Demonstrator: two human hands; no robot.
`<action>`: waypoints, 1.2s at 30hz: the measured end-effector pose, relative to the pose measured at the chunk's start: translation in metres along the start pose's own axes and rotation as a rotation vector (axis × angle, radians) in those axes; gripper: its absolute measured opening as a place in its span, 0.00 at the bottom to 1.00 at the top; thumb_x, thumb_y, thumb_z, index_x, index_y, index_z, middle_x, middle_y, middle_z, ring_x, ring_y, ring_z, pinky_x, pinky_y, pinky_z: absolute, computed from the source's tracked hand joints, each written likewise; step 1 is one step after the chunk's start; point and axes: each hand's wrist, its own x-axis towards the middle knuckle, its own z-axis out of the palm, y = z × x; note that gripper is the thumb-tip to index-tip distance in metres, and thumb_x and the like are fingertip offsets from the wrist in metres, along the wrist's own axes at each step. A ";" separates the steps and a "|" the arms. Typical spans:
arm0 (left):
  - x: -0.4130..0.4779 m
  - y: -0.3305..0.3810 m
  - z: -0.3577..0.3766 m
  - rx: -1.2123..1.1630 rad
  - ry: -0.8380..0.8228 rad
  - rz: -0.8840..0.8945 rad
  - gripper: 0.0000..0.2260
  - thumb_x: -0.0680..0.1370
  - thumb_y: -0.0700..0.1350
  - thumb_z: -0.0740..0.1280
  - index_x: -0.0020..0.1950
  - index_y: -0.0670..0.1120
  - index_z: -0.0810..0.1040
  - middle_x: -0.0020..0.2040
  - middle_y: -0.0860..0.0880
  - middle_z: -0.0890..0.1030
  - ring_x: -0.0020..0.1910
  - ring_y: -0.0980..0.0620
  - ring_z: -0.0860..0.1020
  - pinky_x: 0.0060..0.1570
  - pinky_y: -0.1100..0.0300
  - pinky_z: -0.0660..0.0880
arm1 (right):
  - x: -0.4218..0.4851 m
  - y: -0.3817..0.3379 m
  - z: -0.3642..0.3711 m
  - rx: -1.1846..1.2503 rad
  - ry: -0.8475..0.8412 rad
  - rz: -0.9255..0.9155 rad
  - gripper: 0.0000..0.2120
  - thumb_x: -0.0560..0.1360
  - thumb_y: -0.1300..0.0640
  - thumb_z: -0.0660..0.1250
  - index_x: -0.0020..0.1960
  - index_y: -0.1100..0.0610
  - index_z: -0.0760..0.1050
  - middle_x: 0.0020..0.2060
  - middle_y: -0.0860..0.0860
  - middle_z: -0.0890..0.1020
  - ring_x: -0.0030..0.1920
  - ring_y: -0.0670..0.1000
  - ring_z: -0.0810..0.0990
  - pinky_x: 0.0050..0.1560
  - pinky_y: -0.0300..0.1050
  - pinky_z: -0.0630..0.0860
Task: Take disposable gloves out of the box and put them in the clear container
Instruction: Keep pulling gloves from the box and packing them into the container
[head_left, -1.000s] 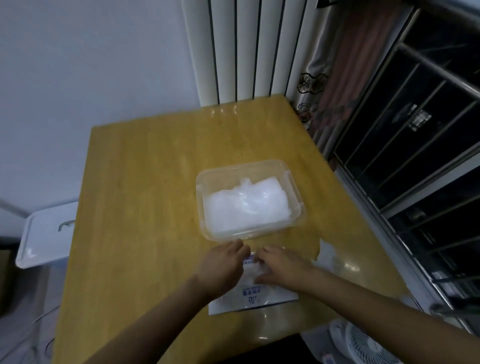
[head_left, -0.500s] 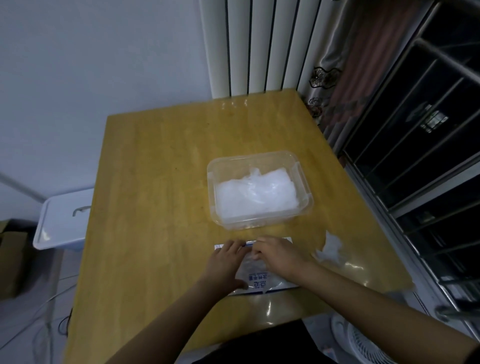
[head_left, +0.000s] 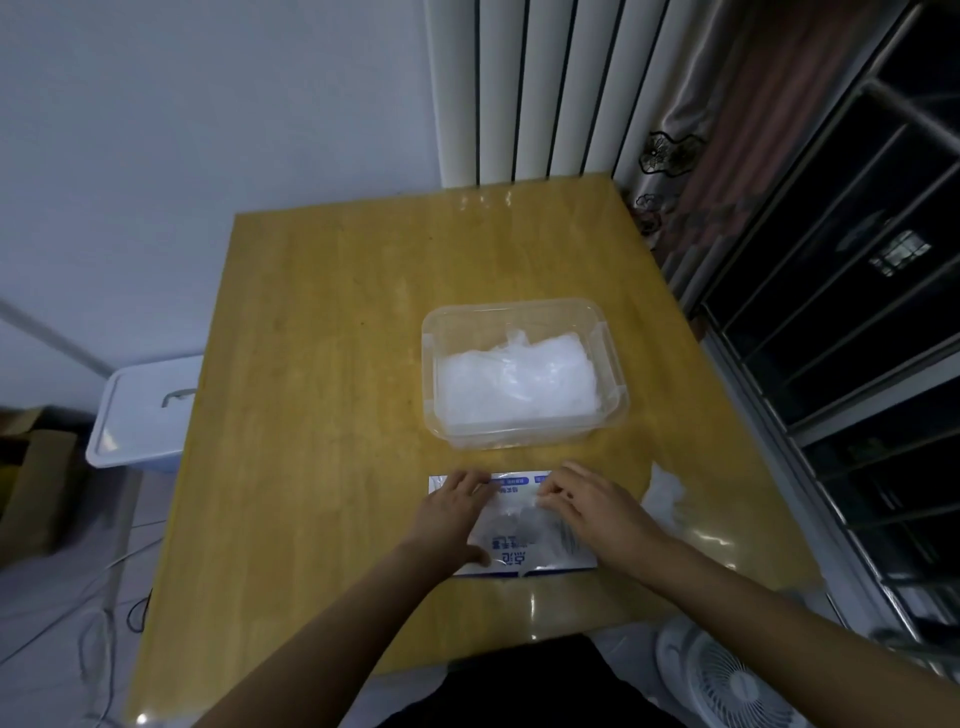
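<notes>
By the worktop's (head_left: 311, 415) near edge, the left hand (head_left: 451, 517) is pressing the box (head_left: 519, 553) with straight fingers; the right hand (head_left: 597, 514) is pinching it with curled fingers.

I am at a yellow wooden table (head_left: 311, 415) whose far edge meets a white ribbed radiator (head_left: 519, 88) and a plain pale wall (head_left: 208, 104). Off its right edge, a brownish patterned curtain (head_left: 727, 130) hangs beside a dark, metal-barred window (head_left: 857, 312). Off its left edge sits a white lidded plastic bin (head_left: 145, 410) near a brown cardboard box (head_left: 31, 467). Thin cables (head_left: 104, 623) trail over the dim floor. A white fan (head_left: 727, 680) stands below the near right corner.
</notes>
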 end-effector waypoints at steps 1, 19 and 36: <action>0.000 0.001 -0.001 0.000 0.000 0.000 0.38 0.70 0.54 0.73 0.75 0.50 0.59 0.74 0.54 0.58 0.73 0.55 0.56 0.62 0.60 0.65 | 0.002 -0.002 0.001 -0.020 -0.060 0.042 0.11 0.78 0.50 0.65 0.57 0.54 0.75 0.50 0.43 0.73 0.51 0.45 0.74 0.50 0.43 0.71; -0.001 0.012 0.000 -0.015 0.007 -0.141 0.37 0.72 0.52 0.73 0.76 0.50 0.58 0.75 0.54 0.58 0.74 0.54 0.55 0.63 0.60 0.67 | 0.010 -0.010 -0.032 0.178 0.071 -0.047 0.08 0.78 0.64 0.63 0.47 0.59 0.81 0.42 0.49 0.83 0.44 0.45 0.80 0.47 0.32 0.74; 0.001 0.041 -0.048 -0.883 0.284 -0.151 0.28 0.72 0.47 0.73 0.69 0.53 0.65 0.64 0.55 0.72 0.48 0.60 0.78 0.41 0.66 0.76 | 0.043 -0.021 -0.067 0.253 -0.125 -0.090 0.08 0.79 0.62 0.62 0.48 0.54 0.79 0.43 0.42 0.81 0.48 0.38 0.79 0.51 0.33 0.75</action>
